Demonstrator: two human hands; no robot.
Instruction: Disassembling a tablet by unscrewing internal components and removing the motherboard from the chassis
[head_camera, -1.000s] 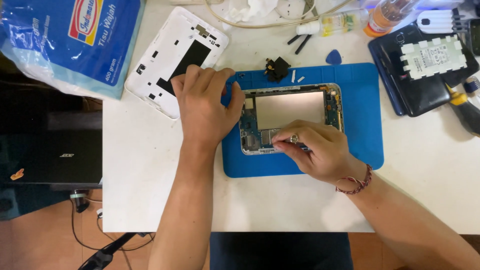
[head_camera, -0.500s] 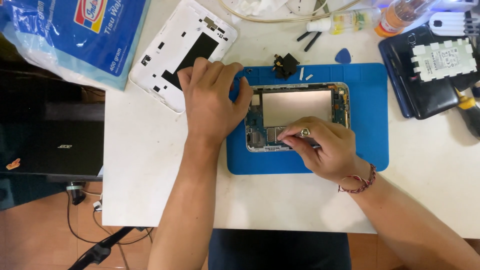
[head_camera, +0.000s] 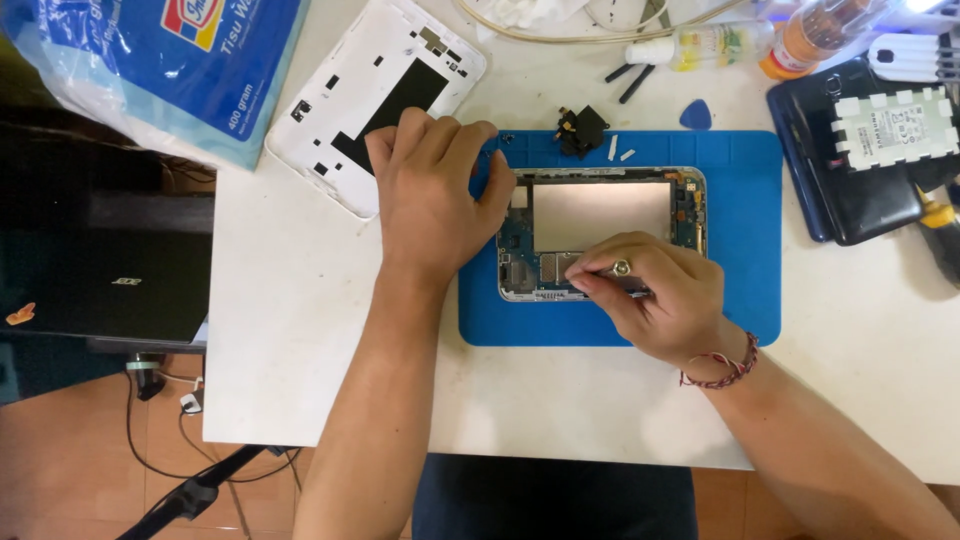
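Now your left hand (head_camera: 430, 195) lies flat, fingers spread, on the nine o'clock edge of the opened tablet (head_camera: 603, 232), which sits mid blue mat (head_camera: 745, 290). Your right hand (head_camera: 660, 300) pinches a thin metal tool (head_camera: 622, 268) over the circuit board's six o'clock edge. White back cover (head_camera: 375, 95) lies at eleven o'clock.

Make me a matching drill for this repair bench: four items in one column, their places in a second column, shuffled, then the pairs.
Items
1. opened tablet
2. white back cover
3. blue pick
4. left hand

Places
A. on bare table just above the blue mat
B. on the tablet's left edge
C. on the mat
D. upper left of the mat, on the table

Pairs: 1-C, 2-D, 3-A, 4-B
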